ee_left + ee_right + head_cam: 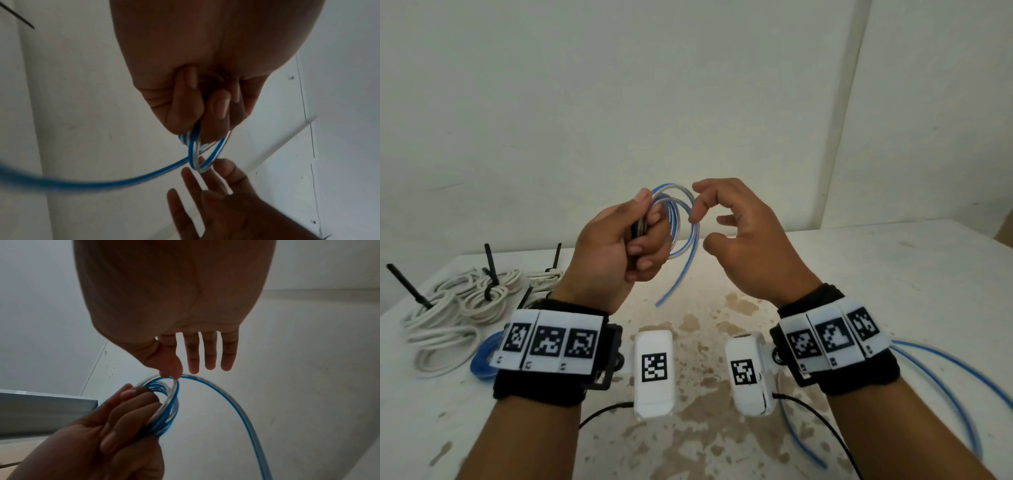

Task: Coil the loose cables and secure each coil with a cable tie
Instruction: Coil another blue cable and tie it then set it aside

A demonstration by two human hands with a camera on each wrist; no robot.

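White coiled cables (458, 308) lie at the far left of the tabletop (893, 274), well left of the blue-and-clear coil (676, 222); each bundle carries a black cable tie (491, 270) with its tail standing up. Just right of them, half hidden by the wrist strap, sits a small blue coil (481, 359).

The left hand (616, 246) holds the blue-and-clear coil up over the tabletop, its fingers (131, 404) and thumb curled tight round the gathered turns, so its grip is fully closed on the bundle. A free tail hangs down from the coil toward the tabletop.

Immediately right of the coil, the right hand (743, 240) hovers with a loose, open grip: in the right wrist view the thumb and forefinger tip meet the newest loop at its top, while the other fingers are straight and hold nothing.

This cable looks light, smooth and springy; the turns stand apart rather than lying flat, so I judge they would spring open if released. The best hold is probably where the turns cross inside the left hand's grip, leaving the opposite side free for a tie.

Farthest right of the coil, loose blue cable (945, 377) sweeps over the tabletop, which is white and blotched with brown stains. Plain white walls meet in a corner behind.
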